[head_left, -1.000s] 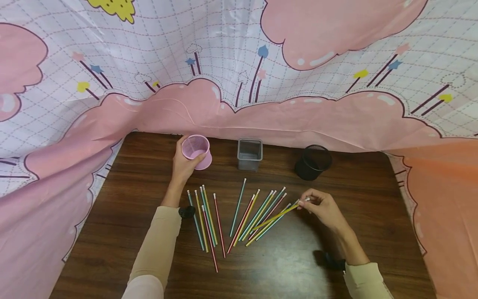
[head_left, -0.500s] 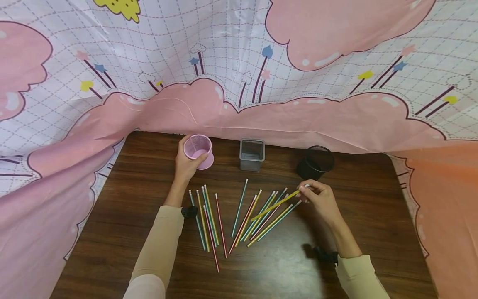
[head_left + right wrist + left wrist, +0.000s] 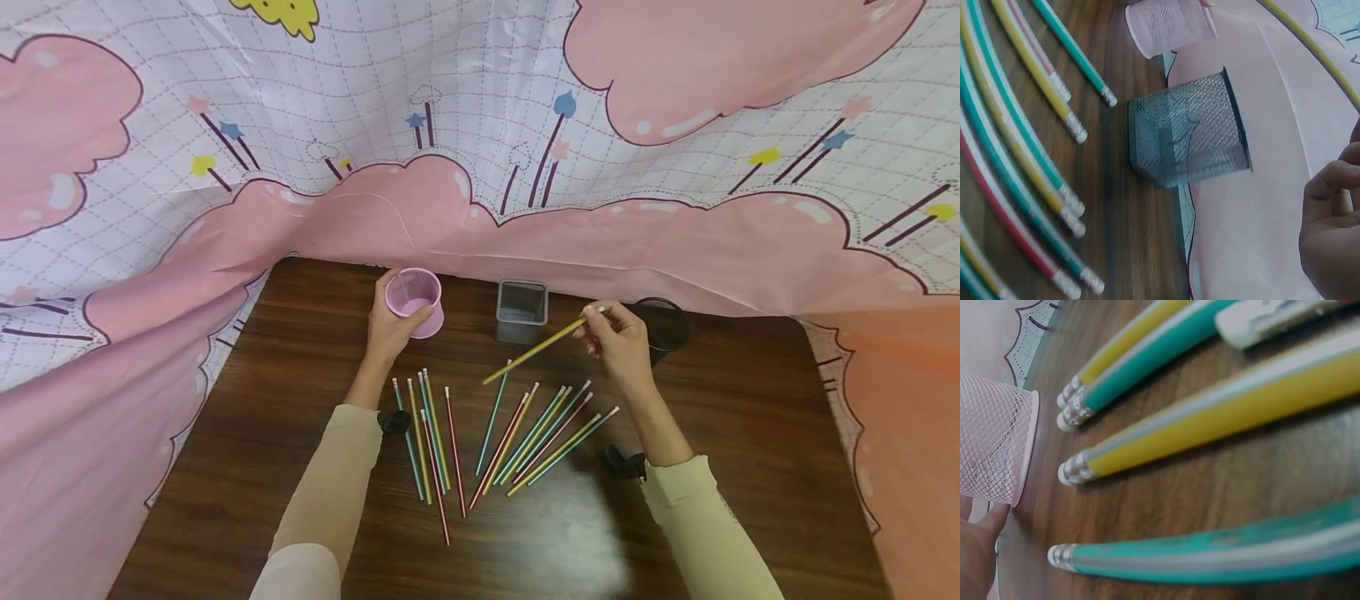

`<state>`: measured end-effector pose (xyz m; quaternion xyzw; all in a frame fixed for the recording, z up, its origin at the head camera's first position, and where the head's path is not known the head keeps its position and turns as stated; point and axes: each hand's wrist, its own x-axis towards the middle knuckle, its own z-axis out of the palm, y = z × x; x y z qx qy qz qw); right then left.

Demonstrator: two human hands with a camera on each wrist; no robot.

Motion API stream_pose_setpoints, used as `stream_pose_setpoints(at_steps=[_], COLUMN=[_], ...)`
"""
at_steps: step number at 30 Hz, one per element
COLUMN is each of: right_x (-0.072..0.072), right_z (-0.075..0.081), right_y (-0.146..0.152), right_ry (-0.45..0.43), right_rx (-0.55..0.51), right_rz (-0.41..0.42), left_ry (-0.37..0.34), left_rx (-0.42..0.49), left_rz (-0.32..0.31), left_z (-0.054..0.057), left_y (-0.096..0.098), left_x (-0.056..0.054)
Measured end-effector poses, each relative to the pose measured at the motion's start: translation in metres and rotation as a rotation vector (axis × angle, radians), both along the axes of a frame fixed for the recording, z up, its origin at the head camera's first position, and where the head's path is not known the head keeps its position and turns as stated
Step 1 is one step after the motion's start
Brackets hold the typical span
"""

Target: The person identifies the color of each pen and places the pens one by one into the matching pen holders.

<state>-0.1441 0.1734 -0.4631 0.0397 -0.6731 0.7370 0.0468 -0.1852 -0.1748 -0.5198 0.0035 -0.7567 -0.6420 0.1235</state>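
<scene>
My left hand (image 3: 392,327) grips a pink mesh pencil cup (image 3: 415,293) at the back left of the table, thumb at its front and fingers behind. Between the thumb and fingers of my right hand (image 3: 619,337) is a yellow pencil (image 3: 534,350), pinched near its white eraser end. It is raised above the table and slants down to the left, its far end over a green pencil (image 3: 492,425). In the right wrist view the yellow pencil (image 3: 1316,50) crosses the upper right corner, above the curled fingers (image 3: 1329,181).
A grey square mesh holder (image 3: 522,313) stands at the back middle. Behind my right hand a black round mesh cup (image 3: 663,327) is partly hidden. Several green, yellow and red pencils (image 3: 551,437) lie across the wooden table (image 3: 225,450), some close beside my left forearm. A patterned curtain (image 3: 480,242) hangs along the back.
My right hand has lifted the yellow pencil off the group on the right and carried it up and leftward, towards the grey holder. The left hand still holds the pink cup in place.
</scene>
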Motion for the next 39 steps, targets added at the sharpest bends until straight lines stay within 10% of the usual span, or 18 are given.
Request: stream_pose_setpoints(at_steps=[24, 39], right_x=[-0.058, -0.063], right_z=[0.026, 0.051], right_y=[-0.072, -0.107], right_ry=[0.042, 0.034], right_rx=[-0.158, -0.193], right_rz=[-0.053, -0.076], left_ry=[0.046, 0.079], left_rx=[0.058, 0.075], left_rz=[-0.020, -0.036], left_z=[-0.005, -0.006], left_y=[0.003, 0.001], left_x=[-0.005, -0.006])
